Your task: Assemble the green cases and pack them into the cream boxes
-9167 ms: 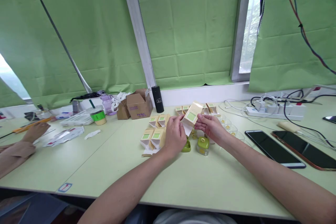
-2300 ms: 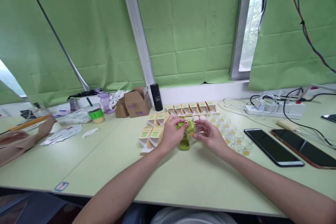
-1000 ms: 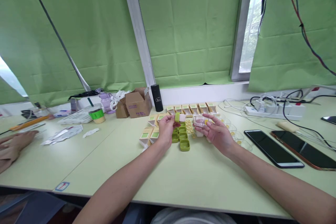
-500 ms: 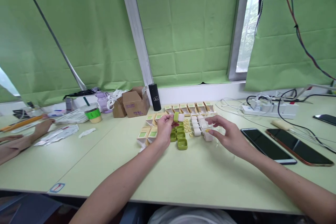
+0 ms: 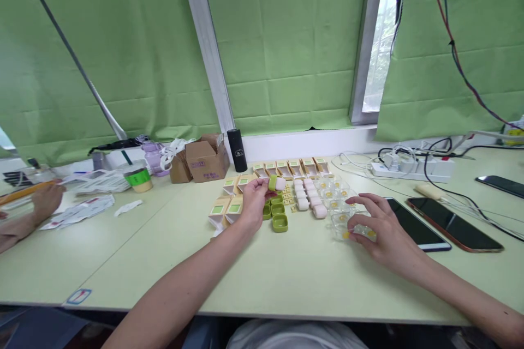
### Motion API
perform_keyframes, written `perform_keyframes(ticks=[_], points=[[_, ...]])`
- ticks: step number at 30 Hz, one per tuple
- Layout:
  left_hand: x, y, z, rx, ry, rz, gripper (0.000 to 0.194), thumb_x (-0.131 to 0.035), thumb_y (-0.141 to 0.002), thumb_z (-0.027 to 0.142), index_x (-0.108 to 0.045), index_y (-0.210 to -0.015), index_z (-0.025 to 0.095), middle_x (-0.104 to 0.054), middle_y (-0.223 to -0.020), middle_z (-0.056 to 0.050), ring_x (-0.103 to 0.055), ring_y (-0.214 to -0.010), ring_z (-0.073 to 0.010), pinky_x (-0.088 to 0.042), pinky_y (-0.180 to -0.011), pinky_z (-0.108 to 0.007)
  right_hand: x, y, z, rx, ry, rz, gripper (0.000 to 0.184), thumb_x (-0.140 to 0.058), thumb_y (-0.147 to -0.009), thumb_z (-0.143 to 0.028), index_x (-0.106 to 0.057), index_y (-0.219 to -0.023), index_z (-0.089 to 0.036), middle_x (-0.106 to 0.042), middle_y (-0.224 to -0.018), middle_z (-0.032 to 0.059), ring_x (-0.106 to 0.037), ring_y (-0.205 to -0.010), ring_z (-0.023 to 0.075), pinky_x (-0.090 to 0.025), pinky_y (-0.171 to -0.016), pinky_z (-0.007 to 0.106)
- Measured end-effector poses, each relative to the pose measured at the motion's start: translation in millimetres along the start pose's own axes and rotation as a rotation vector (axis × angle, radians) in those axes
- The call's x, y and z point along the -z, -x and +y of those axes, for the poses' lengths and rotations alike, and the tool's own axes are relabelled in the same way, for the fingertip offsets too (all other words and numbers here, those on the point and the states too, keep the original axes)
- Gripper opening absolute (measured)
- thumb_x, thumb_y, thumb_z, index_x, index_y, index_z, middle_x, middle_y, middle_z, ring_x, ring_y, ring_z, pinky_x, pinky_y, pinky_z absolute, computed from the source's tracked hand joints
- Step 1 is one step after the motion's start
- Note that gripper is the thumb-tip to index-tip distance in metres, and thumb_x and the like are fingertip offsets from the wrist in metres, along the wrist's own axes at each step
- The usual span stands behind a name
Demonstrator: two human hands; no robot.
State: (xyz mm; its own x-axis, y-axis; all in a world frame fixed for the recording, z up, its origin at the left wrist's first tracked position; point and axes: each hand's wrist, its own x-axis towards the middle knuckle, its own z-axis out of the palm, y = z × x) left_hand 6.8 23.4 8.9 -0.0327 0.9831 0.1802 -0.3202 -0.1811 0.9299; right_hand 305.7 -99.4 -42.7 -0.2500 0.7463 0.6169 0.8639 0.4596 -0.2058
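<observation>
Between its fingertips my left hand (image 5: 254, 202) grips a small green case (image 5: 272, 183) with a pale pink rounded block (image 5: 280, 184) at its right side. Below it, more open green cases (image 5: 280, 222) stand in rows. My right hand (image 5: 374, 226) hovers low over a group of clear plastic cups (image 5: 338, 205) with yellow centres. Its fingers are curved and apart, with thumb and forefinger beside a front cup; whether they touch it is unclear. Two rows of pale pink blocks (image 5: 314, 200) lie between the hands, near small yellow pieces (image 5: 289, 194).
Opened cartons with green labels (image 5: 234, 207) stand left and behind. Phones (image 5: 454, 223), cables and a power strip (image 5: 411, 169) lie right. A black bottle (image 5: 237, 150), cardboard box (image 5: 207, 161) and drink cup (image 5: 138, 177) stand farther left. Another person's hand (image 5: 48, 199) is at far left.
My right hand has moved right and nearer me, from over the pink blocks to the clear cups. My left hand still holds the green case. The view has shifted slightly.
</observation>
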Motion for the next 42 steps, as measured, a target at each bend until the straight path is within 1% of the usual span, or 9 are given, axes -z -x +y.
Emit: perform_keyframes(ticks=[12, 14, 16, 20, 24, 30, 34, 40, 42], points=[[0.0, 2, 0, 0.000, -0.008, -0.024, 0.024, -0.080, -0.077, 0.036, -0.069, -0.085, 0.016, -0.074, -0.085, -0.004, -0.071, -0.075, -0.0171, -0.057, -0.070, -0.030, -4, 5, 10, -0.014, 0.123, -0.018, 0.009, -0.065, -0.084, -0.021, -0.070, -0.084, -0.027, -0.062, -0.136, 0.0089, -0.045, -0.135, 0.0410, -0.044, -0.103, 0.064], [-0.3, 3, 1, 0.005, -0.009, -0.027, 0.022, -0.079, -0.078, 0.035, -0.069, -0.084, 0.016, -0.074, -0.084, -0.004, -0.070, -0.074, -0.0170, -0.057, -0.070, -0.030, -3, 5, 10, -0.024, 0.124, -0.015, 0.011, -0.065, -0.084, -0.022, -0.070, -0.091, -0.028, -0.063, -0.136, 0.0092, -0.046, -0.135, 0.0408, -0.044, -0.103, 0.063], [-1.0, 4, 2, 0.014, -0.005, -0.026, 0.020, -0.079, -0.078, 0.033, -0.069, -0.083, 0.016, -0.073, -0.082, -0.004, -0.070, -0.073, -0.0167, -0.057, -0.070, -0.030, 0, 2, 9, -0.029, 0.115, -0.001, 0.021, -0.065, -0.083, -0.025, -0.069, -0.103, -0.030, -0.063, -0.136, 0.0098, -0.046, -0.136, 0.0408, -0.044, -0.103, 0.063], [-3.1, 7, 5, 0.047, 0.016, -0.034, 0.014, -0.076, -0.077, 0.026, -0.069, -0.082, 0.016, -0.073, -0.081, -0.004, -0.068, -0.069, -0.0145, -0.056, -0.069, -0.029, 13, -16, 0, 0.010, 0.026, 0.071, 0.039, -0.067, -0.085, -0.029, -0.062, -0.123, -0.030, -0.064, -0.136, 0.0102, -0.050, -0.134, 0.0388, -0.045, -0.106, 0.060], [-4.5, 11, 7, 0.103, 0.031, -0.057, 0.008, -0.072, -0.074, 0.019, -0.070, -0.080, 0.015, -0.074, -0.079, -0.006, -0.068, -0.067, -0.0139, -0.055, -0.069, -0.028, 17, -49, -23, 0.099, -0.124, 0.149, 0.036, -0.066, -0.090, -0.027, -0.061, -0.126, -0.030, -0.067, -0.131, 0.0094, -0.052, -0.131, 0.0368, -0.046, -0.108, 0.057], [-4.2, 14, 8, 0.191, 0.058, -0.075, 0.008, -0.071, -0.070, 0.017, -0.067, -0.077, 0.015, -0.074, -0.074, -0.008, -0.068, -0.064, -0.0163, -0.056, -0.067, -0.030, -15, -92, -68, 0.235, -0.290, 0.161, 0.052, -0.055, -0.093, -0.013, -0.056, -0.142, -0.032, -0.064, -0.138, 0.0101, -0.055, -0.132, 0.0346, -0.046, -0.111, 0.061], [-5.2, 16, 8, 0.198, 0.076, -0.120, 0.010, -0.072, -0.066, 0.017, -0.067, -0.075, 0.014, -0.070, -0.068, -0.006, -0.066, -0.060, -0.0154, -0.054, -0.062, -0.029, -39, -108, -79, 0.231, -0.384, 0.120, 0.057, -0.050, -0.093, -0.009, -0.057, -0.144, -0.033, -0.059, -0.148, 0.0092, -0.054, -0.138, 0.0337, -0.049, -0.111, 0.060], [-6.9, 18, 9, 0.256, 0.059, -0.175, 0.016, -0.071, -0.065, 0.021, -0.064, -0.077, 0.016, -0.067, -0.064, -0.003, -0.064, -0.054, -0.0157, -0.054, -0.057, -0.030, -54, -114, -79, 0.171, -0.649, 0.162, 0.043, -0.055, -0.095, -0.015, -0.068, -0.131, -0.035, -0.066, -0.141, 0.0051, -0.058, -0.136, 0.0299, -0.048, -0.116, 0.057], [-6.3, 18, 10, 0.263, 0.021, -0.193, 0.020, -0.072, -0.067, 0.026, -0.062, -0.081, 0.017, -0.067, -0.063, -0.003, -0.063, -0.051, -0.0160, -0.052, -0.053, -0.029, -54, -113, -79, 0.103, -0.750, 0.169, 0.036, -0.059, -0.095, -0.020, -0.069, -0.127, -0.034, -0.067, -0.139, 0.0058, -0.060, -0.134, 0.0300, -0.051, -0.112, 0.056]])
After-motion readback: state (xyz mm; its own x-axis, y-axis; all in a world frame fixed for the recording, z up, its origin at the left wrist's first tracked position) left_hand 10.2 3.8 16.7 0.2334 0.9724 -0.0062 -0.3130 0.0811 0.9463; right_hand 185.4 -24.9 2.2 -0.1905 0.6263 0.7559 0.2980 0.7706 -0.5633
